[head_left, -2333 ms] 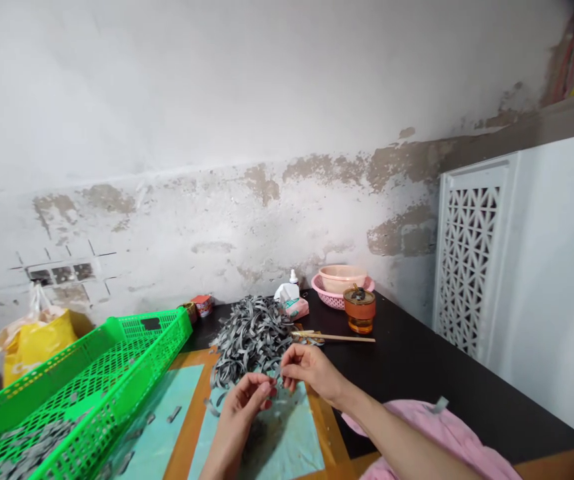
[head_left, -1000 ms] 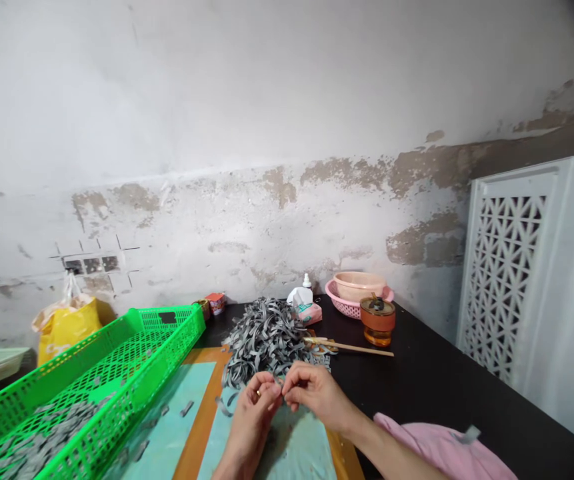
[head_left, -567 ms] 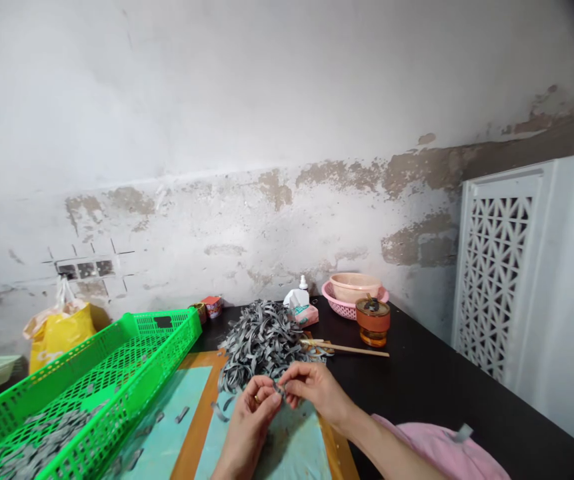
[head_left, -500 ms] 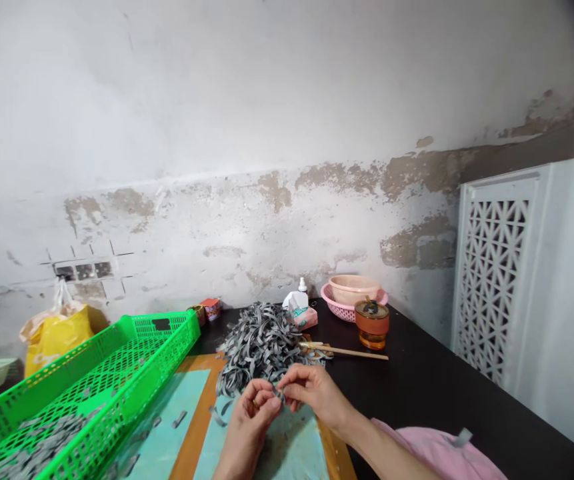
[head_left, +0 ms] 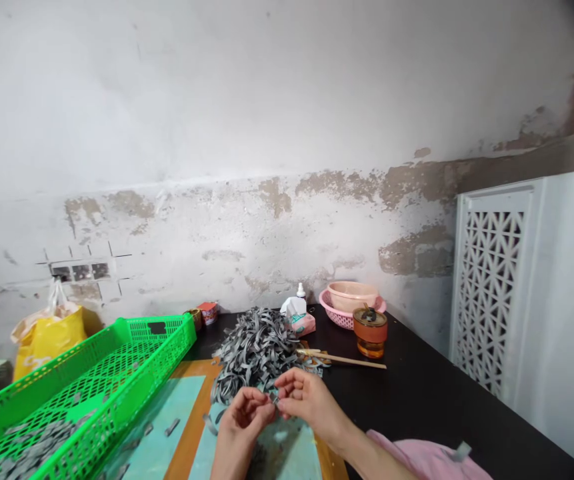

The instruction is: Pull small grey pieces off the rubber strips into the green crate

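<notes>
The right hand (head_left: 314, 407) has parted its fingers and drawn slightly away from the left hand (head_left: 241, 430).

The tabletop (head_left: 407, 393) before me is black, with orange-brown and pale turquoise sheets (head_left: 291, 453) on it, and I record the heap of strips (head_left: 251, 350) as mixed greys and the crate (head_left: 111, 367) as bright green mesh with a black patch on its end. I note a solid peach basin (head_left: 351, 295), a pink basket (head_left: 339, 319) patterned with small holes, an amber jar (head_left: 371, 347) with an orange-brown band, and a yellow bag (head_left: 49, 340) with pale lettering. The wall (head_left: 207, 227) reads white with irregular tan-brown blotches, and the white panel (head_left: 491, 287) carries a lattice of repeating triangles.
</notes>
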Action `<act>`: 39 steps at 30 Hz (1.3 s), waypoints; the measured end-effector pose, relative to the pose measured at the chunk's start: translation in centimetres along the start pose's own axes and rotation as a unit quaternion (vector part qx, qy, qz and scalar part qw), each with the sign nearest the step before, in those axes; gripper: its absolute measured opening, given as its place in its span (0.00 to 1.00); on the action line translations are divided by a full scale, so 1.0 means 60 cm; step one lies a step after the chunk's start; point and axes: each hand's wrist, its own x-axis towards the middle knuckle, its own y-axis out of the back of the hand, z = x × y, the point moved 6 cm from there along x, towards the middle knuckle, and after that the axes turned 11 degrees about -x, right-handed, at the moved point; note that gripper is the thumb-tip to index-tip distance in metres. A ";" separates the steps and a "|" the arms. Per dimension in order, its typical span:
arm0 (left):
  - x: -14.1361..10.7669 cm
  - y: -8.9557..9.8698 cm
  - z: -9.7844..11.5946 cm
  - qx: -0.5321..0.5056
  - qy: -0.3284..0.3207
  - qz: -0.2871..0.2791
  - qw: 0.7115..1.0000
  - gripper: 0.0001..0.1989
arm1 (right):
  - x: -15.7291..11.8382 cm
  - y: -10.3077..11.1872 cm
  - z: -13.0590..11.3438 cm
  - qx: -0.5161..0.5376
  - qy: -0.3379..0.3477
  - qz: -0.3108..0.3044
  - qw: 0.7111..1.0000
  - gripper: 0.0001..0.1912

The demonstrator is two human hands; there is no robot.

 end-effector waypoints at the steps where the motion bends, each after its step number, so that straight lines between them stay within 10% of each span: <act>1: 0.001 0.001 0.000 0.004 -0.003 0.001 1.000 0.12 | -0.001 0.000 -0.001 0.000 -0.002 0.000 1.000 0.17; 14: -0.010 -0.014 0.025 0.199 -0.133 -0.038 0.970 0.09 | -0.006 -0.006 -0.011 0.019 -0.011 -0.018 1.000 0.18; 39: -0.010 -0.020 0.026 0.083 -0.047 -0.102 0.990 0.05 | -0.030 -0.037 -0.019 0.052 0.048 -0.071 0.995 0.14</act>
